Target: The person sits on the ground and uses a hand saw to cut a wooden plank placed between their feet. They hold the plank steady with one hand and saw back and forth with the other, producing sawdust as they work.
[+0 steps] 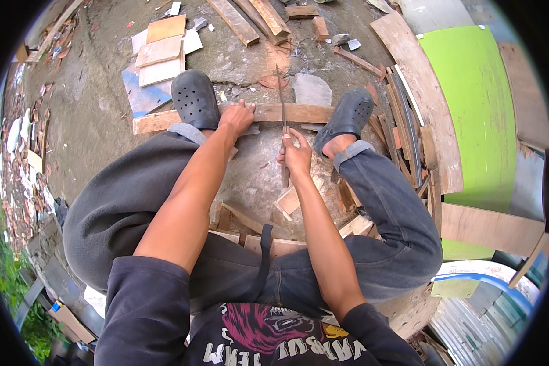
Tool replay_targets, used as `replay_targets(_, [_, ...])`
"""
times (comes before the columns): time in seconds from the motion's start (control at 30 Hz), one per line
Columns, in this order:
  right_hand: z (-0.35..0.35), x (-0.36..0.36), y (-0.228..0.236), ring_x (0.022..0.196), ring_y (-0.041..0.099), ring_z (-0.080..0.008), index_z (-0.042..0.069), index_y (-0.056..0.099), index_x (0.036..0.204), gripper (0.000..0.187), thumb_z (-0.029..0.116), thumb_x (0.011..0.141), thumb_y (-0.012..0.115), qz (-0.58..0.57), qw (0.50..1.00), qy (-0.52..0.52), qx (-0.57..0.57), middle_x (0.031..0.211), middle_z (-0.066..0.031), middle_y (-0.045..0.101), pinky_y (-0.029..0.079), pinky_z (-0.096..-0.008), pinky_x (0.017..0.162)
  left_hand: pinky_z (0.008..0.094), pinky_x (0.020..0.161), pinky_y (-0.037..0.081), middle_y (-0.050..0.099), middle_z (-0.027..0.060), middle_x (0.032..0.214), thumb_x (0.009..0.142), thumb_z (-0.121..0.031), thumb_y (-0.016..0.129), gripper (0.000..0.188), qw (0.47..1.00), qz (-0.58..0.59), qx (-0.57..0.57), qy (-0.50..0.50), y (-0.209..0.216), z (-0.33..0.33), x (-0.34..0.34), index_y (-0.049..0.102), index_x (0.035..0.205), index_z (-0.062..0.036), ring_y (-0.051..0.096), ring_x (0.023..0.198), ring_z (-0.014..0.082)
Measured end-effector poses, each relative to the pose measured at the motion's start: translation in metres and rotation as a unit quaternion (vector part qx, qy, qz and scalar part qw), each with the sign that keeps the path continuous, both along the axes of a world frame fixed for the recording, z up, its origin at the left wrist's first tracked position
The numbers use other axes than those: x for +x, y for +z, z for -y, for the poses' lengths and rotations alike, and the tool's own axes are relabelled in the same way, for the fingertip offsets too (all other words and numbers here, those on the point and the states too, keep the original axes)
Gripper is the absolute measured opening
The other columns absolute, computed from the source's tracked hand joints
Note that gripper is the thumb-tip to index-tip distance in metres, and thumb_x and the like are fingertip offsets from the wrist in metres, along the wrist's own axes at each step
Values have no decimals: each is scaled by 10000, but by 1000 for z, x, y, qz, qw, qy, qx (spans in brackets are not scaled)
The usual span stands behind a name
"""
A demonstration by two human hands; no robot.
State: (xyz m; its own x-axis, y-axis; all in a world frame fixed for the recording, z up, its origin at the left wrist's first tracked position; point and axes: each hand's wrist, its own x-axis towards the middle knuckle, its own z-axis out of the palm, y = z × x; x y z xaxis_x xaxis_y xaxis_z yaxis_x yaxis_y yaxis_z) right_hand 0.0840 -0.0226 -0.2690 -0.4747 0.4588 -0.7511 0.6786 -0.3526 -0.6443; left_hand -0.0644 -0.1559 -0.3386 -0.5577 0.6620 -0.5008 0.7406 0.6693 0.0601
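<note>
A long wooden plank [311, 113] lies crosswise on the ground between my feet. My left hand [238, 116] is closed over the plank, its fingers on the far edge. In my right hand [296, 152] is a handsaw [281, 97], seen nearly edge-on, its thin blade pointing away from me across the plank. The right fingers are wrapped round its handle. My left dark clog [195, 97] rests on the plank near its left end. The right clog [349, 119] is by the plank's right end. Whether the blade sits in a cut is too small to tell.
Loose boards [235, 21] lie at the far side. Tile-like pieces [160, 55] are stacked at the far left. Narrow wood strips [402, 122] and a bright green panel [473, 110] are on the right. Wood offcuts [288, 201] lie between my legs.
</note>
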Motion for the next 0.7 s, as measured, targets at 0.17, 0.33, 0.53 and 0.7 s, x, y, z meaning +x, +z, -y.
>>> replay_targets(0.17, [-14, 34, -47, 738, 641, -161, 21, 624, 1266, 376, 270, 984, 611, -19, 988, 29, 153, 921, -105, 673, 522, -311, 688, 414, 1046, 483, 443, 304, 1459, 998, -84, 425, 501, 1000, 17, -14, -19, -1, -22, 0, 403, 1499, -88, 599, 1217, 391])
replay_targets(0.33, [17, 111, 46, 772, 617, -157, 2, 641, 1234, 378, 283, 982, 619, 44, 995, 21, 90, 981, -113, 676, 499, -305, 704, 427, 1025, 503, 397, 307, 1496, 995, -63, 427, 514, 999, 27, -13, 19, -7, -5, 0, 388, 1507, -102, 585, 1212, 453])
replay_targets(0.53, [9, 39, -21, 602, 545, -94, 33, 645, 1256, 378, 294, 983, 630, -29, 998, -29, 47, 771, -39, 631, 441, -262, 543, 418, 1030, 499, 407, 307, 1490, 988, -51, 432, 522, 1000, 21, -11, 1, -11, -6, -1, 384, 1506, -98, 577, 1226, 451])
replay_targets(0.7, [1, 42, -13, 504, 489, -71, 42, 631, 1267, 391, 321, 994, 615, -27, 997, -54, 36, 670, -14, 582, 378, -244, 448, 406, 1039, 492, 387, 302, 1505, 995, -65, 426, 525, 999, 28, -28, -6, -5, -12, -4, 374, 1516, -106, 576, 1233, 438])
